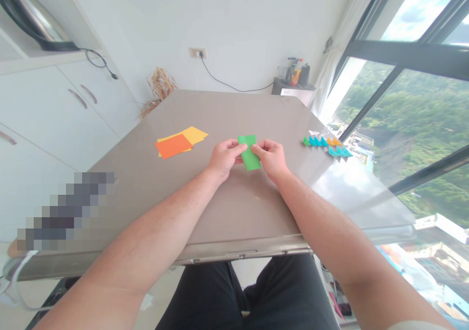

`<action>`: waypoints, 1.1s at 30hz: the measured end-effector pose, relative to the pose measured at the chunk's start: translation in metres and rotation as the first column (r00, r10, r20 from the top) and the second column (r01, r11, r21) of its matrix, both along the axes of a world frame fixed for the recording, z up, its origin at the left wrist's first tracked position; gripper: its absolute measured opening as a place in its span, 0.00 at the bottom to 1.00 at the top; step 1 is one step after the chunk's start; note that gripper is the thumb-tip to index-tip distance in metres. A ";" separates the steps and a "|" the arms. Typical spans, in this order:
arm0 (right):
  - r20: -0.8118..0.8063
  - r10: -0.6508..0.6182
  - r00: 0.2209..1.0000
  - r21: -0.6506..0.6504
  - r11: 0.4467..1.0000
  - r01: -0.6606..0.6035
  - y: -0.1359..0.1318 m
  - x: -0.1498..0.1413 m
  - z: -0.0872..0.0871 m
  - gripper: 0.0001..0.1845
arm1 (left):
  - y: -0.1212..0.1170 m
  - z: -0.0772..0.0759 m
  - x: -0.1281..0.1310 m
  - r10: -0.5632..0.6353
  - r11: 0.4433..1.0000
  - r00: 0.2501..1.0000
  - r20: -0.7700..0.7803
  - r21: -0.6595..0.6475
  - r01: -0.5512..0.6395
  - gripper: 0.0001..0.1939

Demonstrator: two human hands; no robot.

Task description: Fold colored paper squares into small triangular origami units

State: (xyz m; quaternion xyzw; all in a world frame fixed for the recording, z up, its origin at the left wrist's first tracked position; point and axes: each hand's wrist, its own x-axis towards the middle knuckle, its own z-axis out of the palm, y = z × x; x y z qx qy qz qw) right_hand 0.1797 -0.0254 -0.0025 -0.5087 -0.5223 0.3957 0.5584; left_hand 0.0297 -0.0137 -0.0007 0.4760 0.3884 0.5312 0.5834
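Between my hands, above the middle of the table, is a green piece of paper, a narrow upright rectangle that looks folded. My left hand pinches its left edge, thumb on the front face and fingers behind. The right edge is gripped the same way by my right hand. Off to the left lie an orange sheet of paper and yellow sheets partly under it. Small folded paper boats or similar shapes in green, blue and orange stand in rows at the right.
The brown-grey table has its front edge close to my lap. A blurred-out dark object lies at the left with a white cable. Dried stalks and a small cabinet stand beyond the far edge. Windows line the right side.
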 end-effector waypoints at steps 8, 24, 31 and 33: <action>-0.035 0.092 0.995 -0.017 0.996 -0.093 0.001 0.003 0.000 0.10 | 0.005 -0.002 -0.006 0.019 0.996 0.986 -0.166 0.084 -0.005 0.11; -0.002 0.113 0.994 0.004 0.994 -0.113 -0.001 0.005 0.004 0.09 | -0.005 0.007 -0.011 -0.026 0.969 0.834 -0.551 0.193 0.157 0.13; 0.055 0.095 0.994 -0.013 0.995 -0.095 0.000 0.005 0.004 0.11 | -0.005 0.008 -0.013 -0.065 0.963 0.806 -0.588 0.174 0.204 0.13; 0.033 0.073 0.997 -0.004 0.997 -0.073 0.000 0.006 0.004 0.11 | -0.006 0.009 -0.012 -0.072 0.963 0.806 -0.588 0.170 0.210 0.13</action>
